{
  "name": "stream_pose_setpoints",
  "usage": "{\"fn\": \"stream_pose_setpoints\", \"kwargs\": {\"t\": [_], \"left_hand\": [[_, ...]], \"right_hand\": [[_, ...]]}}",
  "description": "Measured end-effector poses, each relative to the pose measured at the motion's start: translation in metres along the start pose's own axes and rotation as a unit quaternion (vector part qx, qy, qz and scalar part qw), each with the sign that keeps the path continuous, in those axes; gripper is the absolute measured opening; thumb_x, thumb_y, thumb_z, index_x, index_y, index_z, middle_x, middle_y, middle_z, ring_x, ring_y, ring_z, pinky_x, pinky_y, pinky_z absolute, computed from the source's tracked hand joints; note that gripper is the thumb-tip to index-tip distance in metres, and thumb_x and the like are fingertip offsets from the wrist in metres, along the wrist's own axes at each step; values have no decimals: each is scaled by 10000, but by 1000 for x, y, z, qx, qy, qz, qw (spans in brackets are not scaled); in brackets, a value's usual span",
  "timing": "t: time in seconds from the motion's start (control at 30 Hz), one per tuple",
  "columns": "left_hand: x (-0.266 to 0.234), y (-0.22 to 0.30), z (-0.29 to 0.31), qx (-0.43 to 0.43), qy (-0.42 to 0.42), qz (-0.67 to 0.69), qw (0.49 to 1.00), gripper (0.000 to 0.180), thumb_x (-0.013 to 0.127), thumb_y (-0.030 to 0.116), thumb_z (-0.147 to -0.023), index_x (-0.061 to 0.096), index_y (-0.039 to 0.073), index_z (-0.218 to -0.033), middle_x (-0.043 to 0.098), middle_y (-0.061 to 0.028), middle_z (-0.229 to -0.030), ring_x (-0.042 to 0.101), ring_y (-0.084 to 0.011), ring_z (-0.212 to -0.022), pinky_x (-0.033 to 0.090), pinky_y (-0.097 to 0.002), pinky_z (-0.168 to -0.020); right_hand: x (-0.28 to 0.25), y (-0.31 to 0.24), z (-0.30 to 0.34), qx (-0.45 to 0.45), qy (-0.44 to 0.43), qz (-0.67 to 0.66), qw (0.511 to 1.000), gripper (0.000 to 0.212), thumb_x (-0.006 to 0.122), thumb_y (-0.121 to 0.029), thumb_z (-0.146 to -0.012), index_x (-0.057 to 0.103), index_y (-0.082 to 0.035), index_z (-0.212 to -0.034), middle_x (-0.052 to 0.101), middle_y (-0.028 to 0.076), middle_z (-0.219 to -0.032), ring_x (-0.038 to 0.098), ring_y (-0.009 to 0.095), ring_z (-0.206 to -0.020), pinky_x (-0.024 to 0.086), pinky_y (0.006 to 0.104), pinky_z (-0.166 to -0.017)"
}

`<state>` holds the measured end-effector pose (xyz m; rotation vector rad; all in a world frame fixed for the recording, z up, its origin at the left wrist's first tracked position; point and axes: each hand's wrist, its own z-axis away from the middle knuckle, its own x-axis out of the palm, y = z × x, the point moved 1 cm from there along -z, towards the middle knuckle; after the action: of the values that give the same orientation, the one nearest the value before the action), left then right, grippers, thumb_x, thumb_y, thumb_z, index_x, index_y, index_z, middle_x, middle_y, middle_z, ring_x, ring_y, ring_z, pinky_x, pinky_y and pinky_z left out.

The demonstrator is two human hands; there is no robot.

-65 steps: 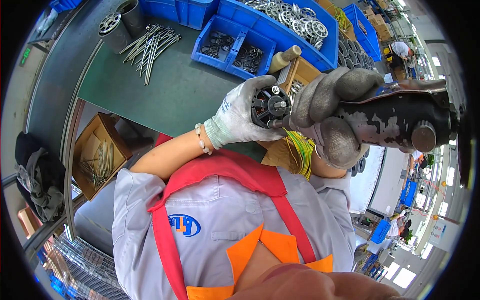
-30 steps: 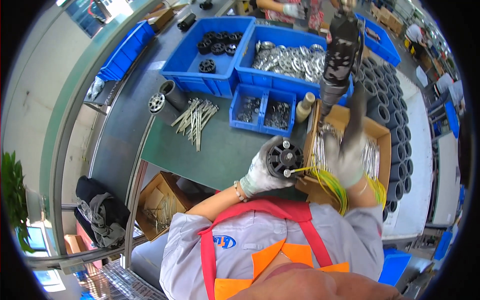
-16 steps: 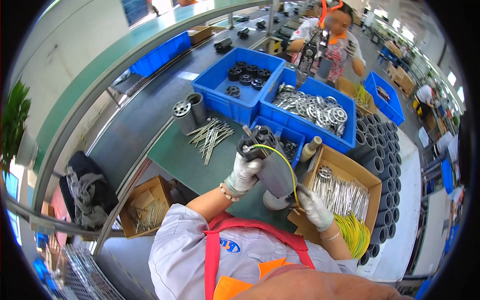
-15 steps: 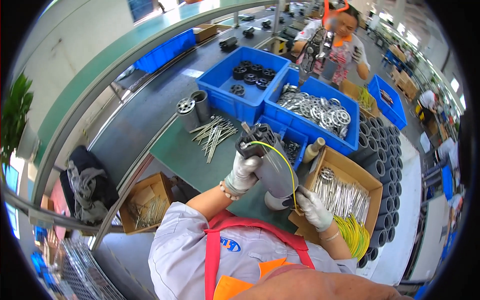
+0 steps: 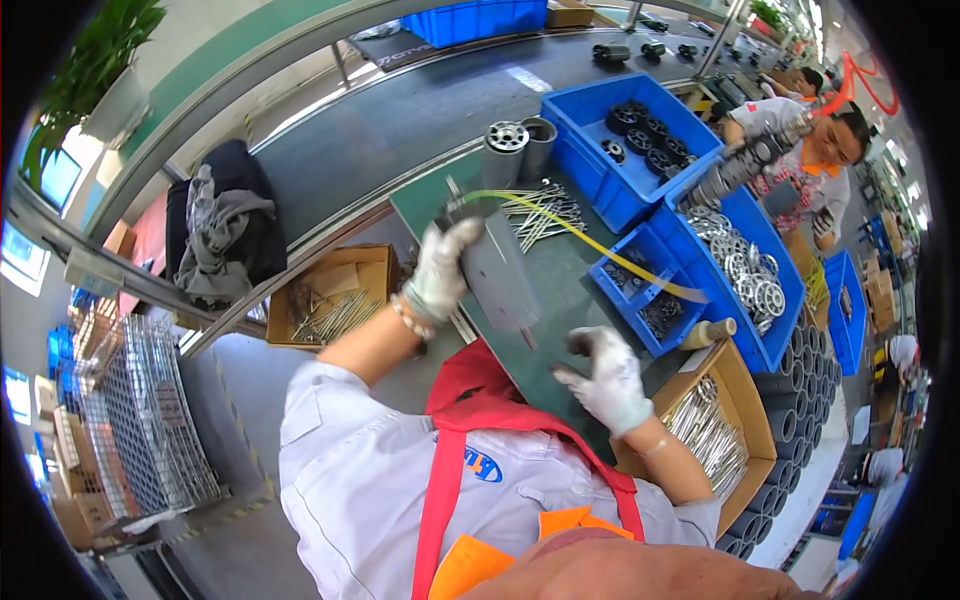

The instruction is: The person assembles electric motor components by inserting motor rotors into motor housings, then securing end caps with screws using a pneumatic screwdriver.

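Note:
My left hand (image 5: 440,268), in a white glove, is wrapped round the upper end of a grey motor housing (image 5: 505,285), a smooth tube held tilted over the green bench top (image 5: 560,300). Thin rod ends stick out at both ends of the tube. From its upper end a yellow-green wire (image 5: 608,252) arcs to the right, blurred by motion. My right hand (image 5: 608,385), gloved too, is apart from the housing, thumb and fingers spread, nothing in them. Beyond the housing lies a pile of long metal bolts (image 5: 540,215).
Two grey tubes (image 5: 505,150) stand at the back edge. Blue bins (image 5: 570,130) hold black and silver round parts. A small blue bin (image 5: 640,325), a cardboard box of rods (image 5: 755,455) and stacked grey tubes (image 5: 795,400) are at right. A co-worker (image 5: 800,165) stands beyond.
My right hand has let go of the wire and lower end of the housing and opened. My left hand has carried the housing leftward. The view has turned, shifting the bench rightward.

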<state>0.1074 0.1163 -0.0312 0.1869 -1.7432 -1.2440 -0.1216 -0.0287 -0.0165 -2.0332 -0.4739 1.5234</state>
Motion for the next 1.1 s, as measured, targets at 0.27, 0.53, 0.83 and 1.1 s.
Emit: {"fn": "stream_pose_setpoints", "kwargs": {"t": [0.27,0.53,0.83,1.1], "left_hand": [[-162,90,-156,337,295,-245,860,862,926,219,-583,437,8,-1261,607,-113,-1120,589,-210,-1003,475,-325,-942],[-377,151,-164,71,363,-501,783,1009,862,458,-664,382,-62,-1384,540,-194,-1322,519,-292,-1219,366,-362,-1076],[-334,99,-153,-47,225,-897,376,869,587,640,-828,512,-69,-1324,535,-300,-1327,508,-428,-1249,409,-464,-1051],[-251,45,-172,166,255,-617,725,468,638,239,-928,562,-60,-1280,632,-209,-1232,609,-299,-1100,464,-373,-986]], "right_hand": [[-46,58,95,262,122,-161,944,368,666,-57,-847,569,13,-1195,663,106,-1054,642,175,-972,511,311,-876],[-52,91,131,330,299,-240,863,283,619,-11,-915,568,16,-1193,648,77,-1103,612,150,-1003,487,276,-896],[-78,102,125,339,354,-119,864,233,597,-84,-939,625,11,-1150,675,97,-1058,637,148,-963,521,292,-861],[-184,186,93,278,456,25,845,227,612,-139,-925,666,9,-1088,707,99,-965,661,149,-894,517,285,-815]]}}
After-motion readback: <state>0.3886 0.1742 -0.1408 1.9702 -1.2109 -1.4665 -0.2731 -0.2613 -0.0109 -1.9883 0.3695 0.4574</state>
